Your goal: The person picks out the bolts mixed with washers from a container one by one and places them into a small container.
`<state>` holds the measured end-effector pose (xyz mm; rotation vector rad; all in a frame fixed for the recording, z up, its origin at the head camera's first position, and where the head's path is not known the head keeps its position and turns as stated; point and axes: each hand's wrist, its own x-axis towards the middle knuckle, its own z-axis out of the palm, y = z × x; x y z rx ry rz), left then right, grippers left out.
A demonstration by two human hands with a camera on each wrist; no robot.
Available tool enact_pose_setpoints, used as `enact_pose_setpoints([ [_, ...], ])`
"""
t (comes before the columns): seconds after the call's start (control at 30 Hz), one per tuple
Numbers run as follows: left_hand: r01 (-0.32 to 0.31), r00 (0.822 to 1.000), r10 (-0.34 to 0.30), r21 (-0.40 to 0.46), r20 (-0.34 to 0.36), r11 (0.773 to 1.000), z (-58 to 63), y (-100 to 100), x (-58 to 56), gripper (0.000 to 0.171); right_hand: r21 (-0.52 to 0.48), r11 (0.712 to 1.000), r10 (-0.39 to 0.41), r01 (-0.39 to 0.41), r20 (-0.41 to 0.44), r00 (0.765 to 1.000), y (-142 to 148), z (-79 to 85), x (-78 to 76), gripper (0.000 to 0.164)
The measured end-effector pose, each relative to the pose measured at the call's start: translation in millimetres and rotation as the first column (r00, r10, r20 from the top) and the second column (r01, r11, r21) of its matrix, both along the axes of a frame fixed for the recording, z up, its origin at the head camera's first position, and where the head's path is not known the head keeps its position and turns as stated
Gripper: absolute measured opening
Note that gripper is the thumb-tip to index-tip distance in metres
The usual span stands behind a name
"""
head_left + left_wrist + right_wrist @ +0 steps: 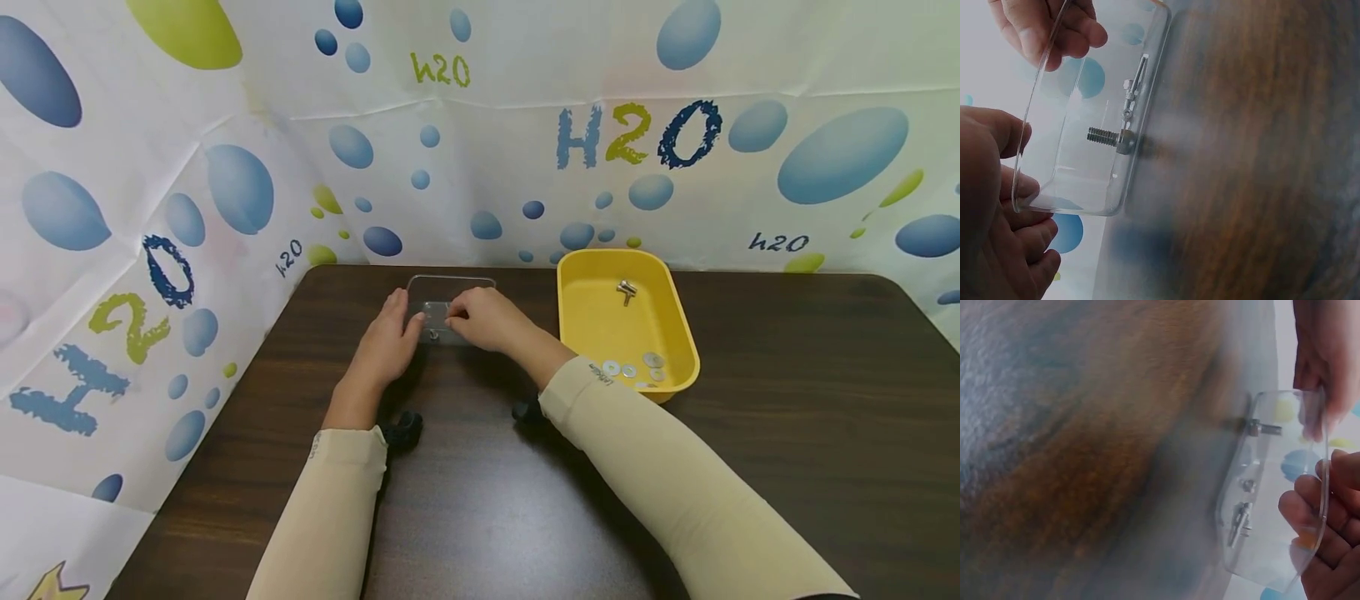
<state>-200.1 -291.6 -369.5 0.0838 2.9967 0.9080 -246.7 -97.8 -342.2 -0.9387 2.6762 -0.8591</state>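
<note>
A clear plastic box (451, 277) stands near the back of the dark table. My left hand (384, 343) grips its left end, thumb at the rim and fingers along the outer wall in the left wrist view. Over the opposite side reaches my right hand (491, 319), its fingertips curled together inside the rim; whether they pinch something small I cannot tell. Inside the box a threaded bolt (1105, 137) stands upright on its head. Beside it lie several other small metal fasteners (1240, 522) on the box floor.
To the right of the box is a yellow tray (592, 312) holding metal bolts (626, 289) and several flat washers (652, 360). My right forearm passes by its near left corner. A white printed sheet (480, 142) hangs behind the table and down its left side.
</note>
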Motion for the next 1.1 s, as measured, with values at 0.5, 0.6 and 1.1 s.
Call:
enact_pose_setpoints([
  [0.5, -0.006, 0.999, 0.006, -0.013, -0.047, 1.000, 4.7, 7, -0.8, 0.062, -0.085, 0.991, -0.103, 0.106, 0.038, 0.994, 29, 25.8, -6.9, 0.028],
  [0.6, -0.007, 0.998, 0.006, -0.016, -0.066, 1.000, 5.8, 11, -0.7, 0.064, -0.086, 0.989, -0.118, 0.120, 0.024, 0.993, 39, 32.0, -10.6, 0.028],
  [1.1, 0.106, 0.981, -0.116, -0.068, -0.155, 0.992, 29.0, 56, 13.2, 0.064, -0.084, 0.963, -0.258, 0.256, -0.008, 0.966, 117, 58.5, -33.6, 0.030],
])
